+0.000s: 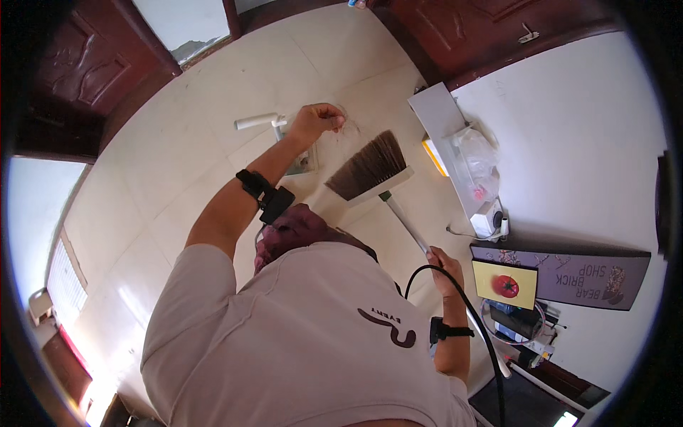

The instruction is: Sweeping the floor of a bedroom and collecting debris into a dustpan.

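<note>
My left hand point(319, 121) is at the upper middle, its fingertips pinched on fine dark strands point(349, 124) that look like hair. Just to its lower right is the head of a broom point(369, 168), with dark brown bristles and a pale base. My right hand point(446, 271) is closed around the broom's white pole point(408, 220). A dustpan with a white handle point(256, 121) stands behind my left forearm, which partly hides its pan point(305, 163). Black devices are strapped to both forearms.
Pale floor tiles point(187, 133) surround me. Along the right wall are a grey board point(440, 115), a plastic bag point(477, 155), a white box point(485, 220), a tomato picture point(504, 285) and a dark panel point(592, 277). A black cable point(483, 315) curves past my right arm. Dark red doors point(459, 26) border the floor.
</note>
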### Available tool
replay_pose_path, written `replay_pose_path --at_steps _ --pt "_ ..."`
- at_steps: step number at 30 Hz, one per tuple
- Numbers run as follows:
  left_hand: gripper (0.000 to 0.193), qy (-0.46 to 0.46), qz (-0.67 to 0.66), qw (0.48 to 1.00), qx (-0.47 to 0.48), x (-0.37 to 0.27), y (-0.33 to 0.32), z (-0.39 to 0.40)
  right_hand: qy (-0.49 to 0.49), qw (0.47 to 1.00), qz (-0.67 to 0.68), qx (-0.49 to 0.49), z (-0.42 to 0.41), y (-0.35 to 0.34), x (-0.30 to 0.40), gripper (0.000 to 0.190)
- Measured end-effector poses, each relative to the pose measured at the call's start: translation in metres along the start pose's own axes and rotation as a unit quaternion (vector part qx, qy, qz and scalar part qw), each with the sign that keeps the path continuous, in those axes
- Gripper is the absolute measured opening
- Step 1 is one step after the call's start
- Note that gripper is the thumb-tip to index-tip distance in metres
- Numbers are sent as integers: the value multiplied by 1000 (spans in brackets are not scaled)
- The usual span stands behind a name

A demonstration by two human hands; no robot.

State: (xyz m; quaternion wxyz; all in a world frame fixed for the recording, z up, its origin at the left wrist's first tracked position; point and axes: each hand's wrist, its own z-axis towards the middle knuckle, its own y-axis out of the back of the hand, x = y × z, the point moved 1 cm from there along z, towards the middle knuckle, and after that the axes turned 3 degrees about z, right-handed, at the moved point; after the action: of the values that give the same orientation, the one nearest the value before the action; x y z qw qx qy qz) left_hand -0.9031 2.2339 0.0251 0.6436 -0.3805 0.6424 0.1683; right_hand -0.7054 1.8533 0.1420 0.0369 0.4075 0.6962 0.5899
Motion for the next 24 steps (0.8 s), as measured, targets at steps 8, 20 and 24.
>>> replay_pose_path --at_steps 8,20,24 --pt "21 -32 70 991 109 -20 -36 -9 39 998 -44 17 -2 3 17 25" --pt "12 -36 146 987 -53 12 28 13 -58 998 -31 -13 -50 0 -31 23" --pt "15 -17 231 966 -115 3 41 17 -157 983 -82 40 -74 -15 -59 28"
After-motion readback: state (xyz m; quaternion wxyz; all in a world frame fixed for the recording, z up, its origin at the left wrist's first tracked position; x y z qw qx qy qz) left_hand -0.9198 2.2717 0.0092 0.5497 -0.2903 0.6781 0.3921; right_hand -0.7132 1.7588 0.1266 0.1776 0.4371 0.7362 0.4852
